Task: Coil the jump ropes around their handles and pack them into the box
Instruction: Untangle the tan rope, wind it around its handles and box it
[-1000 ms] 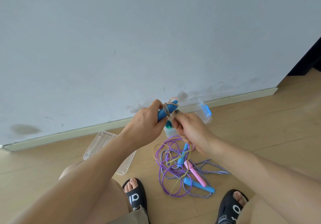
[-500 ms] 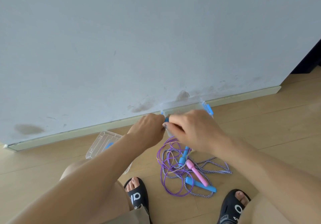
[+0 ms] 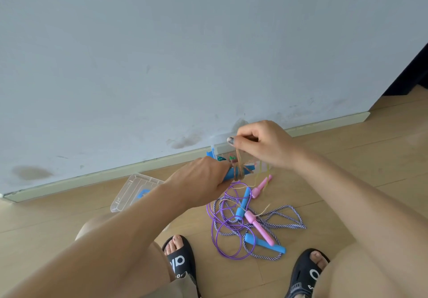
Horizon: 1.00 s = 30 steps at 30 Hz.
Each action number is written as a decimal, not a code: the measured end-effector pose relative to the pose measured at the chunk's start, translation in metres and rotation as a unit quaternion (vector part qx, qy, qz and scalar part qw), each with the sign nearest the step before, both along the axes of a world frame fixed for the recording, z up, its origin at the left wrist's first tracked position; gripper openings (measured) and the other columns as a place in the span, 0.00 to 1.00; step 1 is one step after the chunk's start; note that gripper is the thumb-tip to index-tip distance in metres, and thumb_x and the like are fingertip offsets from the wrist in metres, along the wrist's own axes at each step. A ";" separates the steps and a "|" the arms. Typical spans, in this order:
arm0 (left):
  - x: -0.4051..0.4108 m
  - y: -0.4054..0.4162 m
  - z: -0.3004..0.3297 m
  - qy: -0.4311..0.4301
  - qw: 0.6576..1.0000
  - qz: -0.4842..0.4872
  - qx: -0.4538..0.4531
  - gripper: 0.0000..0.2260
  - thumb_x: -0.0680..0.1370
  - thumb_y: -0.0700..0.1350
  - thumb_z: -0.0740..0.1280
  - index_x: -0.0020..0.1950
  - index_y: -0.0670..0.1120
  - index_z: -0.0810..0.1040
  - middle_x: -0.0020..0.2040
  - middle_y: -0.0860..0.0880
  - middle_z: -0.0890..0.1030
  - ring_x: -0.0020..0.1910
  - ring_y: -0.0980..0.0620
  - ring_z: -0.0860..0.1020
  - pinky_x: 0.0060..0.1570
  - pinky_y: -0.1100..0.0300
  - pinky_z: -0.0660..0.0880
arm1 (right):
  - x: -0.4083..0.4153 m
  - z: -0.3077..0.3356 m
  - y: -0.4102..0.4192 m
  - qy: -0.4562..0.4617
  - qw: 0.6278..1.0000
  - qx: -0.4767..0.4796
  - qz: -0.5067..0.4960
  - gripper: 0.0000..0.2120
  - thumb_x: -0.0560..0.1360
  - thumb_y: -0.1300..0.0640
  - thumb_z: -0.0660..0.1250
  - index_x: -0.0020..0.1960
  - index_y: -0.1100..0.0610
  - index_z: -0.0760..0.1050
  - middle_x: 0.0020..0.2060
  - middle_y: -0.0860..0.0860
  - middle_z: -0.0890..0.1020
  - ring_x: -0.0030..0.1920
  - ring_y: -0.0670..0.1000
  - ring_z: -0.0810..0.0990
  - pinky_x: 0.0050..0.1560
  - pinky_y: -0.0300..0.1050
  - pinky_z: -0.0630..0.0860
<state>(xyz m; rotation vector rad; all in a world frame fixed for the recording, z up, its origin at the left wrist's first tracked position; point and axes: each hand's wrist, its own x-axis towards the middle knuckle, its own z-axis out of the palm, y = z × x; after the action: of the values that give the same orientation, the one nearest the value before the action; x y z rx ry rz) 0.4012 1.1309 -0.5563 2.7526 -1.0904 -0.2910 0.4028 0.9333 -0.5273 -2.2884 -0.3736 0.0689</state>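
Head view. The left hand (image 3: 203,182) gripped a blue handle (image 3: 240,171) held roughly level, apparently as a fixed spool for winding. The right hand (image 3: 261,145), at about 1 o'clock from the left, pinched a tan rope (image 3: 238,159) between thumb and fingers and held it taut above the handle; several turns already lay around the handle, so coiling of this rope appeared under way. The box (image 3: 214,146), clear with a blue latch, stood against the wall just behind the hands, largely hidden, presumably kept close for packing. Its lid (image 3: 129,193) lay on the floor (image 3: 347,182) at 9 o'clock from the left hand. A tangle of uncoiled ropes (image 3: 234,223) with blue and pink handles lay at 6 o'clock, between the sandalled feet.
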 end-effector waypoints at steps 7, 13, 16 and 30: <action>-0.006 0.006 0.014 0.019 0.979 -0.002 -0.204 0.14 0.79 0.46 0.66 0.38 0.55 0.64 0.26 0.54 0.66 0.27 0.52 0.64 0.29 0.61 0.60 | 0.002 -0.028 0.018 0.177 0.966 0.179 -0.055 0.19 0.79 0.50 0.67 0.34 0.56 0.67 0.26 0.49 0.62 0.26 0.46 0.59 0.27 0.37 0.57; 0.011 0.015 0.024 0.031 0.942 0.192 -0.275 0.20 0.78 0.45 0.66 0.30 0.51 0.60 0.22 0.53 0.64 0.25 0.53 0.62 0.26 0.64 0.60 | -0.025 -0.047 0.050 0.146 0.968 0.143 -0.144 0.26 0.84 0.47 0.53 0.31 0.60 0.68 0.23 0.49 0.67 0.24 0.47 0.64 0.30 0.41 0.62; 0.026 0.026 0.017 0.022 0.962 0.217 -0.167 0.17 0.78 0.45 0.64 0.32 0.47 0.61 0.26 0.50 0.65 0.29 0.48 0.64 0.27 0.58 0.59 | -0.043 -0.045 0.060 0.087 0.987 0.052 -0.125 0.26 0.85 0.48 0.51 0.34 0.63 0.66 0.26 0.52 0.68 0.29 0.51 0.66 0.35 0.48 0.64; -0.005 0.000 0.004 -0.085 0.992 0.032 0.091 0.07 0.82 0.46 0.57 0.55 0.45 0.71 0.46 0.43 0.79 0.45 0.38 0.79 0.36 0.52 0.68 | -0.012 -0.015 0.029 -0.133 0.981 -0.124 -0.061 0.26 0.79 0.43 0.62 0.30 0.54 0.57 0.21 0.52 0.61 0.26 0.52 0.60 0.27 0.41 0.58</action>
<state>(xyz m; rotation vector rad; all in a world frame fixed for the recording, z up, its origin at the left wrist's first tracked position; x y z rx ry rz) 0.3960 1.1309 -0.5524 3.0168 -1.0587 -0.1570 0.3903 0.9621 -0.5425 -2.5696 -0.3767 -0.2703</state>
